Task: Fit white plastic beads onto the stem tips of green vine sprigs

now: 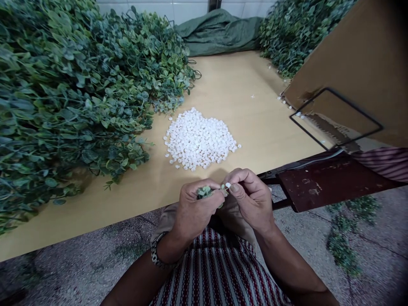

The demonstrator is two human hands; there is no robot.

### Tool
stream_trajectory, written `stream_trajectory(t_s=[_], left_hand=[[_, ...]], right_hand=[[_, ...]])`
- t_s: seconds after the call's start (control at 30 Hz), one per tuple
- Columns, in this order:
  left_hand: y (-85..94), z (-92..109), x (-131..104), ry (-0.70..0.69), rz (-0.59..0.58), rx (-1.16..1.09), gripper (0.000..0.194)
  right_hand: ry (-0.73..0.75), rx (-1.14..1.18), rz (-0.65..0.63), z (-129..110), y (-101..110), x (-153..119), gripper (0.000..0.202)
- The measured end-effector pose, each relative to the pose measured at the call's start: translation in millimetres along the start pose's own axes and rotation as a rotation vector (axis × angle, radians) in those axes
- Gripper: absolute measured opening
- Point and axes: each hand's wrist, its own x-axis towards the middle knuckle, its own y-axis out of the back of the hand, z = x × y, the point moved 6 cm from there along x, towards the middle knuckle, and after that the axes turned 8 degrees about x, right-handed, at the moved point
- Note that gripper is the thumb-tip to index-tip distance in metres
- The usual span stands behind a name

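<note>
In the head view my left hand is closed round a sprig of artificial leaves, with a few leaves showing above and between the fingers. My right hand pinches a small white plastic piece between thumb and forefinger, right by the sprig's tip. The two hands almost meet at the table's front edge, above my lap. Just beyond them on the table lies a heap of small white plastic pieces. Whether the pinched piece touches the stem is too small to tell.
Artificial greenery is piled high on the left of the table, with another bunch at back right. A green cloth lies at the back. On the right stand a cardboard box, a black wire frame and a dark red stool.
</note>
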Motion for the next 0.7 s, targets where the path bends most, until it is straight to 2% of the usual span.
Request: stream_trajectory(t_s=[0.7], left_hand=[[-2.6, 1, -2, 0.014, 0.073, 0.043, 0.013]], right_hand=[[0.270, -0.310, 0.071, -9, -3, -11, 0.012]])
